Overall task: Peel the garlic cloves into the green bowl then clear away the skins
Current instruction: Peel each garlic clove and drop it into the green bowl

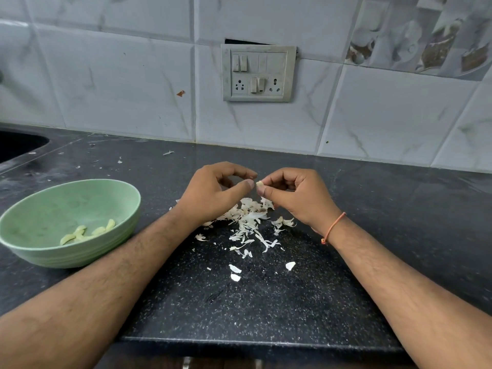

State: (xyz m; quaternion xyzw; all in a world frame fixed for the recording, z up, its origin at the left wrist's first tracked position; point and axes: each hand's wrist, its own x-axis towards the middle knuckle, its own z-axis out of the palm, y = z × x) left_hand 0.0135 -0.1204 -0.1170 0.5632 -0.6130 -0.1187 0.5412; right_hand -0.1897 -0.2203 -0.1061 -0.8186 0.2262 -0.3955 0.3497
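bowl point(40, 209) left on counter point(399, 209) | cloves point(87, 233) in bowl | skins point(247, 222) right of bowl

A dark speckled countertop point(266, 302) meets a white marble-patterned tiled wall point(119, 75) carrying a switchboard point(258, 73); possibly a sink point(16, 146) sits far left.

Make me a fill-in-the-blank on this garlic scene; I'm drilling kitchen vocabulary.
1. Peeled cloves lie in the ____ bowl.
2. Both hands, left hand and right hand, pinch one garlic ____.
3. Loose skins lie on the ____ countertop.
4. An orange thread circles the ____ wrist.

Missing: green; clove; black; right
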